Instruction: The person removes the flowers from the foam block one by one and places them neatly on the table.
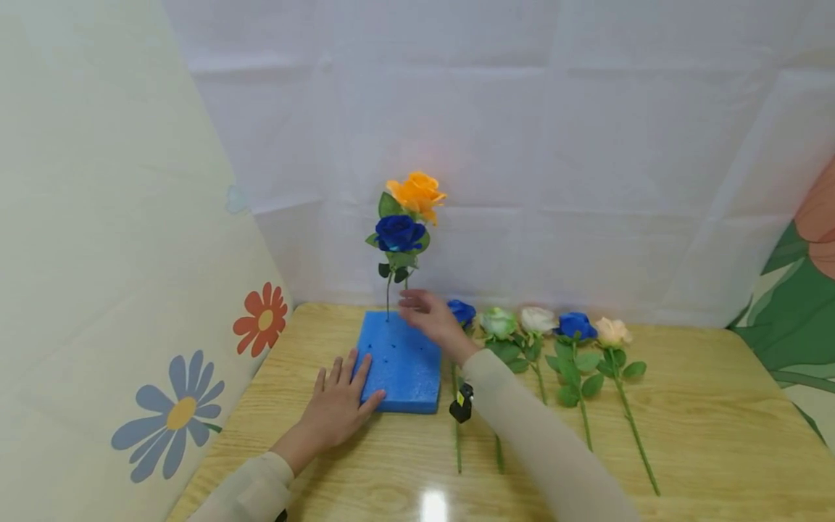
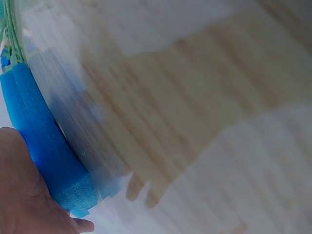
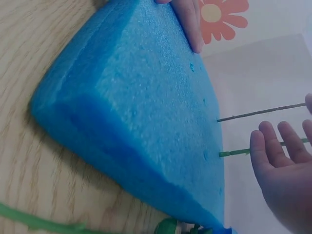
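A blue foam block (image 1: 404, 370) with several small holes in its top lies on the table. Two artificial roses stand upright in its far part: a blue rose (image 1: 399, 233) on a dark stem (image 3: 263, 112), and an orange rose (image 1: 417, 194) behind it on a green stem (image 3: 235, 153). My left hand (image 1: 341, 406) rests on the block's left edge, fingers spread and thumb along the near side. Beside the stems is my right hand (image 1: 430, 317), fingers loosely extended in front of the green stem (image 3: 287, 143); no grip on it shows.
To the right, in a row on the wooden table (image 1: 711, 413), lie a blue rose (image 1: 462, 312), a green-white rose (image 1: 499, 322), a pale pink rose (image 1: 538, 320), another blue rose (image 1: 576, 325) and a peach rose (image 1: 613, 332). A white cloth (image 1: 496, 145) hangs behind.
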A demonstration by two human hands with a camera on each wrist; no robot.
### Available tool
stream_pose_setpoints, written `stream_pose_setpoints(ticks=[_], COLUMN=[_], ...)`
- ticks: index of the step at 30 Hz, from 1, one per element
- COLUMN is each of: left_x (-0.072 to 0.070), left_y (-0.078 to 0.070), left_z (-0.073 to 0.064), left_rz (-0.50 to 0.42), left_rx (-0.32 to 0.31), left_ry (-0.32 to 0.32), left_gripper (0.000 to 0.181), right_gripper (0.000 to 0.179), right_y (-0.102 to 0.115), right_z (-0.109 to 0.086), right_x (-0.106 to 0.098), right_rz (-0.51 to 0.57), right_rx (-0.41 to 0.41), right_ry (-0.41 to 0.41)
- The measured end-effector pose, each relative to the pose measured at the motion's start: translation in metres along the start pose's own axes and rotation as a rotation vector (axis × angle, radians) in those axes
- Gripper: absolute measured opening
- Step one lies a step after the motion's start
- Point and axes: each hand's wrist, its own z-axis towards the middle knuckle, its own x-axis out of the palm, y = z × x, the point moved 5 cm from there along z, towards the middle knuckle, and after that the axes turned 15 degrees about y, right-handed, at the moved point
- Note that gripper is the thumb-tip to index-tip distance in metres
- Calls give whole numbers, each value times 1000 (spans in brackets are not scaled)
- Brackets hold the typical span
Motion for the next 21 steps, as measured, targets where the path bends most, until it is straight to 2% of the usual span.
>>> stream_pose_setpoints(ticks=[12,21], left_x=[3,1], left_y=[3,1], left_z=[1,1], left_rz=[11,14], left_rx=[-18,-16], left_ry=[18,25], left_gripper=[84,83], right_gripper=[44,40], right_y=[1,5], right_z=[17,23], right_x=[11,17], right_rz=[31,-54], right_rx=[-2,-19], right_ry=[-31,-77])
